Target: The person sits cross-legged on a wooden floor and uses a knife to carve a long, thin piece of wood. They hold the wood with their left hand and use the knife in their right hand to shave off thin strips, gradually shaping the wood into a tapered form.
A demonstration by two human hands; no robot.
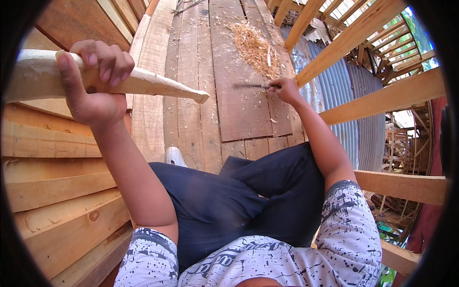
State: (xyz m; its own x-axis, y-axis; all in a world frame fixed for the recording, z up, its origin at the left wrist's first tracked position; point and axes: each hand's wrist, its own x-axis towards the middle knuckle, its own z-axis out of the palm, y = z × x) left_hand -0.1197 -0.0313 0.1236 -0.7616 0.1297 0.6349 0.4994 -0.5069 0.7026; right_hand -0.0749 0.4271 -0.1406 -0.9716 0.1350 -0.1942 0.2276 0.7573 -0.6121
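My left hand [98, 81] is wrapped round a long pale piece of carved wood [155, 86], raised at the upper left. The wood is thick at its left end and tapers to a small knob on the right. Out to the right, low over the floorboards, my right hand [286, 91] grips a thin dark tool like a knife [251, 86]. Its blade points left, apart from the wood, and is smeared by motion. The handle is hidden in my fingers.
Curled wood shavings [256, 48] lie heaped on the plank floor [244, 112], just beyond my right hand. Stacked boards [52, 138] line the left side. Wooden rails [382, 98] and corrugated metal sheets [349, 91] stand on the right. A light shoe [175, 156] shows by my legs.
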